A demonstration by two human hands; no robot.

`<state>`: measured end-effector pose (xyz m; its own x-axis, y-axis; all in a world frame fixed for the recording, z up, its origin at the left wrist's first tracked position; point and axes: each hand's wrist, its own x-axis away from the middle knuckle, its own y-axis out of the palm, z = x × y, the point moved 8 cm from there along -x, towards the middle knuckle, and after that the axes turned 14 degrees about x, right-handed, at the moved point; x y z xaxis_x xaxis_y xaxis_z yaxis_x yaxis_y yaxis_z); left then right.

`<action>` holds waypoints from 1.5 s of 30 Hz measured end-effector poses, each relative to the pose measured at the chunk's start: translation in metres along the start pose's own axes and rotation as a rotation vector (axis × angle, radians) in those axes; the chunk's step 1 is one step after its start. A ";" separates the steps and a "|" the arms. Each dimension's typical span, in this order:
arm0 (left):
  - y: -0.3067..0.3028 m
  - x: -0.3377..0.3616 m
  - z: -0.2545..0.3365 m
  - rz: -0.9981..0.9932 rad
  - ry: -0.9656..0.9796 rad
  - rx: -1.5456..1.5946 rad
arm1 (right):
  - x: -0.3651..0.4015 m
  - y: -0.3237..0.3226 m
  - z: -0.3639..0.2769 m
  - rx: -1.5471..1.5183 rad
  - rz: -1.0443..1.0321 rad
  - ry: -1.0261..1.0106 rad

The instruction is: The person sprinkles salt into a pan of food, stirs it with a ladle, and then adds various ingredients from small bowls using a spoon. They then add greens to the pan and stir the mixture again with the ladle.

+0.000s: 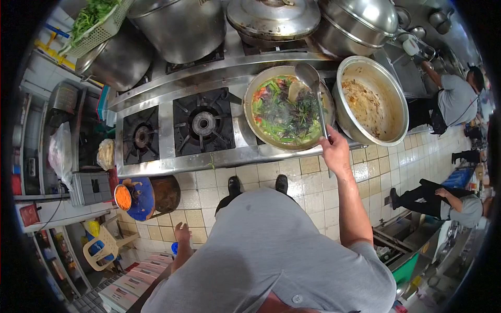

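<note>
My right hand (336, 152) is closed around the handle of a long metal ladle (308, 76). The ladle's round bowl is above the far right side of a wide pan (249, 112). Leafy greens (286, 110) with red and light green pieces fill the pan in liquid, and faint steam seems to rise from them. Right beside the pan, a deep metal pot (397, 107) has brown bits and residue stuck inside. My left hand (182, 232) hangs low by my side, away from the stove, fingers loosely apart, with nothing visible in it.
Two burners (203, 123) lie left of the pan. Large lidded pots (274, 21) line the back, with a basket of greens (94, 26) at far left. An orange-filled bowl (123, 197) stands on a blue-topped stool (142, 198). Co-workers (454, 99) are at the right.
</note>
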<state>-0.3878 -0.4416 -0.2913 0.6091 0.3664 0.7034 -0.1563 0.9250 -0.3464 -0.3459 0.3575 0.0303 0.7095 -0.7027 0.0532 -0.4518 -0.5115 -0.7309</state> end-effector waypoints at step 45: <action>0.152 -0.014 0.106 -0.358 0.106 -0.343 | 0.059 0.055 0.087 -0.723 -0.222 0.605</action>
<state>-0.5024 -0.2949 -0.2880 0.6564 0.0033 0.7544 0.3305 0.8977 -0.2915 -0.2816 0.3308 -0.0659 0.5116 -0.5856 0.6288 -0.7080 -0.7019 -0.0776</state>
